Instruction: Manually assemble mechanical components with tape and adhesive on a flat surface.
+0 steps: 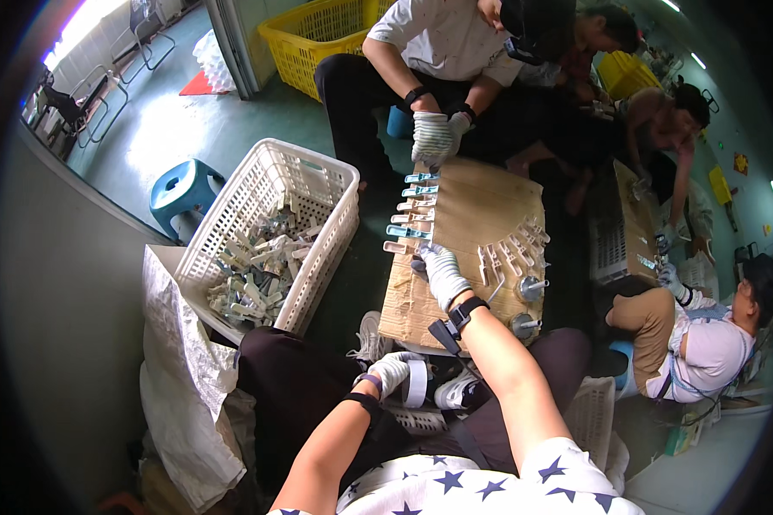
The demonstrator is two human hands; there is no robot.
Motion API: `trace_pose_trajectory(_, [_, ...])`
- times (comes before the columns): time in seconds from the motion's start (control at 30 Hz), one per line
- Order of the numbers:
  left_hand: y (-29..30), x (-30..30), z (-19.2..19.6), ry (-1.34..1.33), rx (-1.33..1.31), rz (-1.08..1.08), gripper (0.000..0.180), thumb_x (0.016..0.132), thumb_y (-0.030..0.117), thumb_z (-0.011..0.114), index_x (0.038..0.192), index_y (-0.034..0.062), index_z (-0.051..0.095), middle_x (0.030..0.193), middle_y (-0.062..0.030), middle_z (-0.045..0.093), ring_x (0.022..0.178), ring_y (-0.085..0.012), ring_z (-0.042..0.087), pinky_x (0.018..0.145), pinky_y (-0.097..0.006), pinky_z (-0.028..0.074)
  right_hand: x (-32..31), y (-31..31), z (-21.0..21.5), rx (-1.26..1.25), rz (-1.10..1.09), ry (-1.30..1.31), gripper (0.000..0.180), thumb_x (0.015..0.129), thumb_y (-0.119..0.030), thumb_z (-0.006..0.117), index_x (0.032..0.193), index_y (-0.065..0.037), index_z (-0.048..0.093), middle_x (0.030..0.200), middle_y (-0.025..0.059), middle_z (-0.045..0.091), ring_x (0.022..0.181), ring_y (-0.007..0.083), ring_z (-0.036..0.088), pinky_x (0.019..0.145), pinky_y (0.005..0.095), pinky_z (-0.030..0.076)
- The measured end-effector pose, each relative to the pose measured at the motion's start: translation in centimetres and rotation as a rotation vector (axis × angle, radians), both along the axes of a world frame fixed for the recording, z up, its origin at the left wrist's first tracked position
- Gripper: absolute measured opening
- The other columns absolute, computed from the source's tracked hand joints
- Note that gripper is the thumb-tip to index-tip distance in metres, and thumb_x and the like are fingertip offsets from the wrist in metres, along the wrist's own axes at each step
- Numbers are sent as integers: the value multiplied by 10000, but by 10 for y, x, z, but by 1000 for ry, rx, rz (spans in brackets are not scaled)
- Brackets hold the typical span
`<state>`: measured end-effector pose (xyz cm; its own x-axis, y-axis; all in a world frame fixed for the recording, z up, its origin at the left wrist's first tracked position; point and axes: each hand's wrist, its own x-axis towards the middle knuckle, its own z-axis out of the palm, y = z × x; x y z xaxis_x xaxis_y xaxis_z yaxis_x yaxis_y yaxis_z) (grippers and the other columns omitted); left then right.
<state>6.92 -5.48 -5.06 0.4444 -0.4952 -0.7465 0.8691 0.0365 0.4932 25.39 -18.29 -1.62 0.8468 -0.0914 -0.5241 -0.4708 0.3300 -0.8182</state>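
My right hand, in a striped white glove, reaches over a cardboard-topped work surface. Its fingers close at the right end of a pale pink clothespin, the nearest in a row along the board's left edge. Blue, white and pinkish clothespins make up that row. Lower down, between my knees, my gloved left hand is closed against a white ring-shaped roll. More pale clothespins lie fanned out on the board's right side, beside two metal posts.
Left of the board stands a white basket heaped with clothespin parts. A blue stool and yellow crate are farther back. A person's gloved hands meet the board's far edge; other people work at right. A white sack hangs near my left leg.
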Motion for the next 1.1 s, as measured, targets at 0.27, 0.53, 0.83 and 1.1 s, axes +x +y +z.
trace_pose_trajectory(0.27, [-1,2,-17,16,15,-36,384,847,-104,406,1140,36,611,1020,-74,675,902,-202,652,816,-327,528,-1,-4,-17,-61,-18,1,76,923,-120,569,914,-49,546,753,45,604,532,115,556,497,253,492])
trace_pose_trajectory(0.53, [0,0,-26,-57,17,-67,249,890,22,539,1118,33,638,1012,-52,677,898,-143,622,810,-273,499,3,-10,-20,-113,72,105,131,931,-145,564,913,-15,568,638,40,552,427,117,469,431,254,437])
trace_pose_trajectory(0.83, [1,1,-13,-112,100,-55,234,895,59,552,1107,38,649,1005,-46,678,877,-136,617,792,-280,497,6,-13,-13,-163,97,214,176,907,-190,570,799,-51,567,569,29,527,391,127,442,378,287,377])
trace_pose_trajectory(1.1, [2,3,-18,-160,129,-121,280,875,33,514,1116,61,654,1004,-47,678,873,-145,616,787,-289,495,9,-14,-11,-113,24,319,154,879,-191,590,745,-126,552,520,-39,444,372,88,365,377,250,347])
